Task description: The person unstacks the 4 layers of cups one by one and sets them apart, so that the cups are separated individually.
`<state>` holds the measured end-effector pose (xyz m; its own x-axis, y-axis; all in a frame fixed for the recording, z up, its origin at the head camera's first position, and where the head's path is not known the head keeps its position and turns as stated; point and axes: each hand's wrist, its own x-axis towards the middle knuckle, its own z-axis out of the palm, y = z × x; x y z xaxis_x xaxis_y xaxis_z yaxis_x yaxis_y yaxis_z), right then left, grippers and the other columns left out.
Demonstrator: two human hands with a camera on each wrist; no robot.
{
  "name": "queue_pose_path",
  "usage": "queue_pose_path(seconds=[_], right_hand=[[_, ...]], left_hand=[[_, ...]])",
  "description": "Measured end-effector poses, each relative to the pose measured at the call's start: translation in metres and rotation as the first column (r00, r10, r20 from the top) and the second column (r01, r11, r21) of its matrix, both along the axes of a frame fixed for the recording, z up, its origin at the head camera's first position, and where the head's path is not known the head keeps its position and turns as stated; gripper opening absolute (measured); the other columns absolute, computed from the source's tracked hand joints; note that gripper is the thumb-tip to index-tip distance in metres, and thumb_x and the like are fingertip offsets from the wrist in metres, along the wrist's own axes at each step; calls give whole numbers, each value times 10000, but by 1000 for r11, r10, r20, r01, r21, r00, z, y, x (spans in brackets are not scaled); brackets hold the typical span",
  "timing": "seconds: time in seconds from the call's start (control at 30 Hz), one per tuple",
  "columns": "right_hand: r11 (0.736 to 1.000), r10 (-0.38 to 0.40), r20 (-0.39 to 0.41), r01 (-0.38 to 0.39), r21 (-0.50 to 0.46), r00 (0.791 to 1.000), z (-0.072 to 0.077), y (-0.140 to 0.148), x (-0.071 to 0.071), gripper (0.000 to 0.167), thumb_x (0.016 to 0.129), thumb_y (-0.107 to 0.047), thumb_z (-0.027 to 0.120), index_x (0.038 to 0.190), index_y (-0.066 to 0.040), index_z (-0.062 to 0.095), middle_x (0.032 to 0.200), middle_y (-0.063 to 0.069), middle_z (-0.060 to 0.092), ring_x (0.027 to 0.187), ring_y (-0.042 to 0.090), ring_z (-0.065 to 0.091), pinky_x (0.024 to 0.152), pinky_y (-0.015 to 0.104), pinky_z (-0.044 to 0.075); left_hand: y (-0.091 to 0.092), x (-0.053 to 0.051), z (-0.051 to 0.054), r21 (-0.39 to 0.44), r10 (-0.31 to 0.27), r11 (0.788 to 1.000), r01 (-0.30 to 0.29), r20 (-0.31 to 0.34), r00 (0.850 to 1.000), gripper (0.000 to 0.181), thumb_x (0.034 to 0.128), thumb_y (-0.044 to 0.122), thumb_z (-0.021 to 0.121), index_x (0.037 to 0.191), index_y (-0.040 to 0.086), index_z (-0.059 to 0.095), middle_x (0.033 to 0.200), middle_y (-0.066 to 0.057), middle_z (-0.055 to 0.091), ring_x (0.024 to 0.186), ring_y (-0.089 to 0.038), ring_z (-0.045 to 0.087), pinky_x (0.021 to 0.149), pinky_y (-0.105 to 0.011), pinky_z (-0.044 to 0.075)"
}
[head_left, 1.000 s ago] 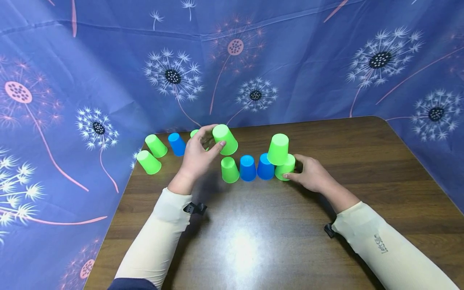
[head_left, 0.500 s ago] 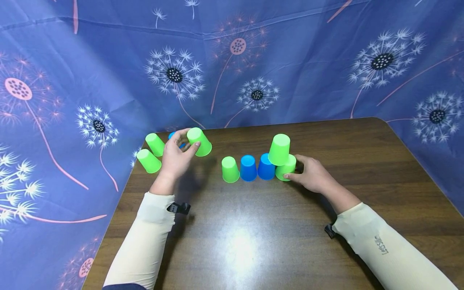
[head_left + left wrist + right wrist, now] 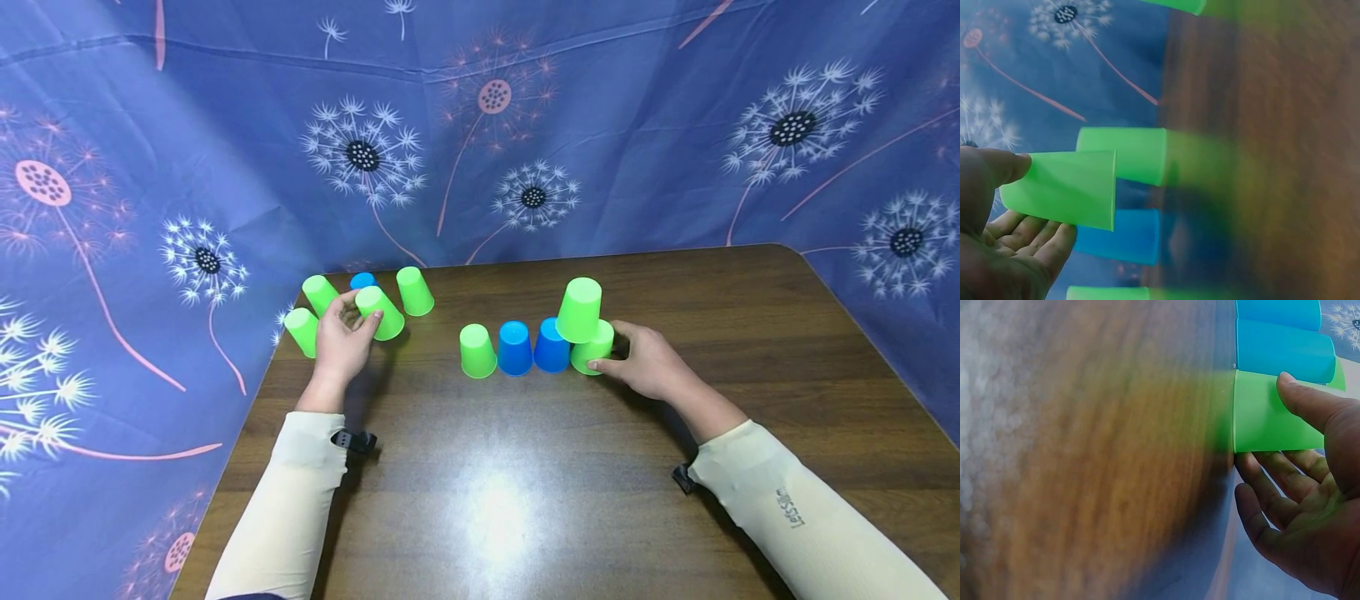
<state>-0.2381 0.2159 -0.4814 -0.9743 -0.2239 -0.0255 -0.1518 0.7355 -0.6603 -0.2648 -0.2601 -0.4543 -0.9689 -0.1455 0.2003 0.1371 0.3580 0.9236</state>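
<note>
My left hand (image 3: 343, 346) grips an upside-down green cup (image 3: 379, 315) between thumb and fingers, above the table among the left-hand cups. In the left wrist view, that held cup (image 3: 1063, 187) overlaps another green cup and a blue cup (image 3: 1122, 237) behind it. My right hand (image 3: 647, 360) holds the green cup (image 3: 591, 354) at the right end of a row of upturned cups. Left of it in the row stand two blue cups (image 3: 514, 350) and a green cup (image 3: 477, 352). One more green cup (image 3: 580, 311) sits on top, over the right blue and right green cups.
At the table's back left stand two green cups (image 3: 302, 332), a blue cup (image 3: 363, 281) partly hidden by the held cup, and a green cup (image 3: 416, 292). The wooden table (image 3: 585, 483) meets a blue dandelion-print cloth (image 3: 630, 167) behind and on the left.
My left hand has carried its green cup leftward from above the row, then slightly nearer and lower. A green cup behind it has come into view. My right hand has stayed in place.
</note>
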Motion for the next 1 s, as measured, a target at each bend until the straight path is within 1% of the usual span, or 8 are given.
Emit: queue_pose_path(seconds=[0.13, 0.27, 0.37, 0.5, 0.7, 0.83, 1.0], right_hand=[[1000, 0, 7, 0, 6, 1000, 1, -1, 0, 744, 890, -350, 865, 1452, 19, 546, 1294, 218, 658, 1232, 413, 593, 1022, 615, 494], [1000, -2, 9, 2, 10, 1000, 2, 1, 1, 745, 893, -363, 860, 1448, 23, 547, 1297, 220, 655, 1236, 419, 587, 1023, 622, 489], [1000, 0, 10, 0, 7, 1000, 1, 1, 1, 736, 894, -356, 859, 1442, 26, 550, 1296, 221, 654, 1238, 421, 584, 1031, 625, 483], [1000, 1, 15, -1, 8, 1000, 2, 0, 1, 743, 894, -346, 858, 1448, 35, 541, 1315, 231, 644, 1255, 430, 573, 1044, 634, 474], [1000, -5, 22, 5, 12, 1000, 3, -1, 2, 739, 896, -344, 856, 1443, 42, 542, 1312, 237, 644, 1251, 432, 575, 1038, 636, 477], [1000, -6, 19, 6, 15, 1000, 4, -1, 2, 740, 897, -351, 855, 1442, 40, 543, 1311, 238, 645, 1250, 437, 576, 1031, 640, 479], [1000, -2, 17, 1, 10, 1000, 2, -1, 1, 723, 898, -353, 855, 1431, 32, 556, 1291, 222, 655, 1231, 420, 588, 1024, 625, 488]], left_hand=[[-8, 1, -9, 0, 43, 999, -43, 6, 999, 570, 1006, 126, 719, 1484, -52, 465, 1453, -228, 535, 1399, -338, 505, 1181, -389, 427], [-13, -2, -19, 14, 102, 995, -102, -3, 995, 561, 986, 111, 739, 1455, -71, 492, 1434, -248, 557, 1373, -352, 533, 1171, -403, 440], [-16, -2, -24, 8, 135, 991, -135, 1, 991, 565, 980, 101, 741, 1457, -73, 493, 1436, -258, 564, 1364, -359, 544, 1168, -408, 443], [-19, -1, -26, -9, 157, 988, -157, 8, 987, 578, 980, 99, 736, 1470, -71, 481, 1443, -263, 561, 1359, -365, 546, 1167, -412, 445], [-23, -4, -31, -25, 182, 983, -181, 21, 983, 564, 977, 84, 725, 1459, -78, 481, 1432, -265, 566, 1343, -355, 557, 1162, -394, 450], [-24, -5, -31, -42, 192, 981, -191, 24, 981, 562, 979, 93, 722, 1457, -78, 481, 1429, -273, 566, 1341, -362, 558, 1162, -396, 450], [-26, -5, -31, -45, 200, 979, -198, 46, 979, 564, 987, 100, 712, 1465, -77, 470, 1438, -278, 554, 1352, -367, 548, 1164, -395, 448]])
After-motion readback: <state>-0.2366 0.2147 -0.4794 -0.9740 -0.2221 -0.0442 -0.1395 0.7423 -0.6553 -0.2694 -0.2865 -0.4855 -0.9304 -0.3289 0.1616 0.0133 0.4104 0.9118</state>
